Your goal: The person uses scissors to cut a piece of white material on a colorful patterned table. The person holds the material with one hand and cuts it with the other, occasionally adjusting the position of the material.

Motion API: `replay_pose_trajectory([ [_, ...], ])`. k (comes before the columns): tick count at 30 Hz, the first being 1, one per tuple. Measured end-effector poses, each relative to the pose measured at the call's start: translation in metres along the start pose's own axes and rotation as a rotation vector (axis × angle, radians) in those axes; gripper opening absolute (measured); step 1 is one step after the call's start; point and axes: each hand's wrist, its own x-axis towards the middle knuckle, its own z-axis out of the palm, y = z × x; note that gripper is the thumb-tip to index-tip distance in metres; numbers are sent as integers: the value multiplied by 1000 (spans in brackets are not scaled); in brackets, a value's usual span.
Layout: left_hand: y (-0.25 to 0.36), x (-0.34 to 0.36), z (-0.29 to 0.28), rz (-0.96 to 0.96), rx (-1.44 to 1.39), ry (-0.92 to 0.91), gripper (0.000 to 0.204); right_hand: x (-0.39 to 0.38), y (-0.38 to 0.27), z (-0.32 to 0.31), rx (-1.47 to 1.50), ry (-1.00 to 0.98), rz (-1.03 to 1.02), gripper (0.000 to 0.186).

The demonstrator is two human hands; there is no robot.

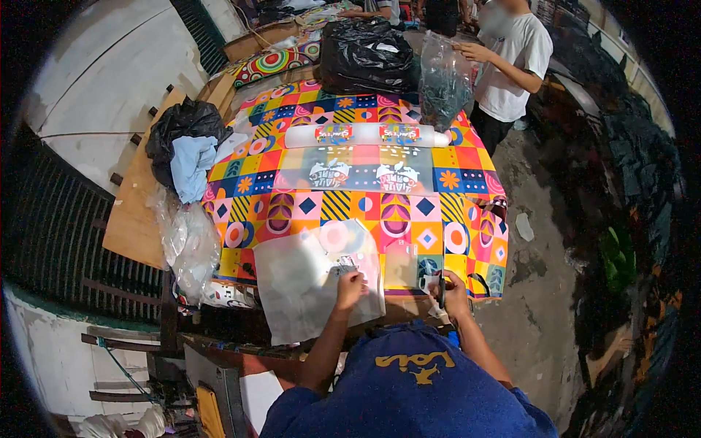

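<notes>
My left hand (351, 290) is over a white sheet (285, 288) at the near edge of the table, its fingers pinched together. Just beyond the fingertips is a small piece with dark print (346, 266); whether they grip it I cannot make out. My right hand (457, 295) is closed on what look like black-handled scissors (441, 287), partly hidden by the fingers. Beside them a crumpled white piece (437, 309) hangs at the table edge. Between my hands lies a strip of clear film (401, 264).
A colourful patterned cloth (321, 208) covers the table. On it lie a roll of printed clear film (365, 134) and a black bag (365, 58). Clear plastic (191, 248) and a light blue cloth (193, 166) are at left. At far right a person (513, 66) holds a plastic bag (444, 77).
</notes>
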Motion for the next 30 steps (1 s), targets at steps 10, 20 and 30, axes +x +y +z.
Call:
replay_pose_trajectory([
  [10, -43, 43, -57, 220, 81, 294, 12, 34, 58, -27, -6, 89, 71, 29],
  [20, -34, 44, -63, 539, 571, 436, 11, 60, 34, -31, 100, 158, 49, 25],
  [30, -5, 38, -40, 575, 894, 609, 12, 78, 164, -118, -80, 491, 134, 8],
])
